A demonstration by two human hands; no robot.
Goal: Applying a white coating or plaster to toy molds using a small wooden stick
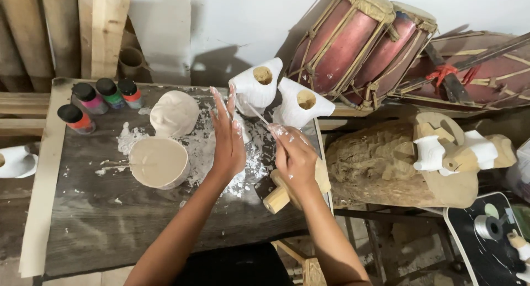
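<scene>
Left hand (227, 141) open, fingers spread wide, fingertips against a white-painted carving (257, 87) near the desk's (99, 225) far right corner. Right hand (295, 156) pinching a thin brush (259, 117) angled toward that carving. Second white carving (302, 104) just beside, at the right edge.

white-primed carved wooden piece (256, 87) upright at left fingertips; thin brush (259, 116) slanted in right hand, tip touching it.
</scene>
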